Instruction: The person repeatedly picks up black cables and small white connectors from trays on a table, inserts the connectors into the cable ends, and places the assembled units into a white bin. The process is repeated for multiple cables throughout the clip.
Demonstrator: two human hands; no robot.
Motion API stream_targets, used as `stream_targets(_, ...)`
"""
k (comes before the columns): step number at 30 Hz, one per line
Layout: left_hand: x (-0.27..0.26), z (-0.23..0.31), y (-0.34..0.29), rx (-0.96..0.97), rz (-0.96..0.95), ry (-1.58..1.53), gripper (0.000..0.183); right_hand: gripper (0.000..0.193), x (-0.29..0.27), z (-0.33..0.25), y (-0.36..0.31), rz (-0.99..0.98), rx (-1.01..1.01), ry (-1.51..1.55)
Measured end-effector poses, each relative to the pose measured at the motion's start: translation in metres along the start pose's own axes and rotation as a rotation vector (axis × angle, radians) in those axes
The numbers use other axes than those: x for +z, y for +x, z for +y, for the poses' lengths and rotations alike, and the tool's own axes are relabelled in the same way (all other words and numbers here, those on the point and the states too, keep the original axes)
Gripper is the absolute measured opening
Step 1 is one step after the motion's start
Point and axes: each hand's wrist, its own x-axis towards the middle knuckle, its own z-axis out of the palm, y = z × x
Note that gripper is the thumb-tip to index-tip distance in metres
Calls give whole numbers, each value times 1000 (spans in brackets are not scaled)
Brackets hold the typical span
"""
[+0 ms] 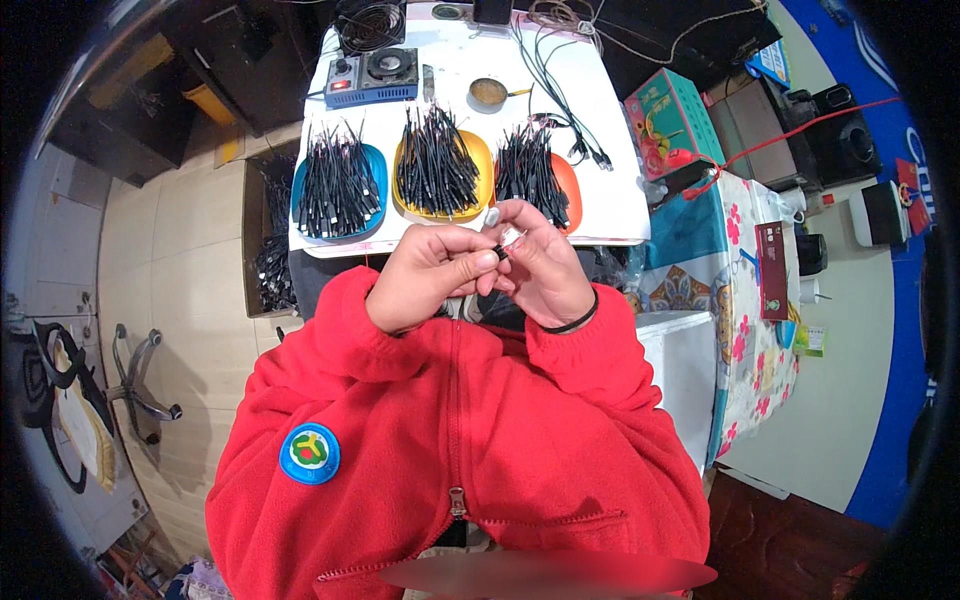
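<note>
In front of my chest, both hands meet at the near edge of the white table (560, 85). My left hand (425, 272) pinches a short black cable connector (502, 252) between thumb and forefinger. Fingers curled, my right hand (550, 262) grips the same connector around its pale, shiny end; the fingers partly hide it. Just beyond the hands stand three trays of short black cables: a blue tray (381, 200) on the left, a yellow tray (487, 165) in the middle and an orange tray (572, 190) on the right. Pinkish wire ends stick up from the bundles.
A blue soldering unit with dials (372, 80) stands at the far left of the table. Near it are a small round dish (488, 92) and loose black cables (560, 95). A carton of cables (272, 270) sits left of the table, a green-pink box (672, 120) to the right.
</note>
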Motion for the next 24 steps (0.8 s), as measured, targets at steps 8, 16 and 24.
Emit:
stream_targets(8,3,0,1,-11,54,27,18,36,-2,-4,2,126,-106,-249)
stream_targets(16,4,2,0,24,122,205,17,32,1,7,6,203,-269,-434)
stream_targets(24,3,4,-3,34,83,196,14,21,10,-23,-6,167,-406,-1240)
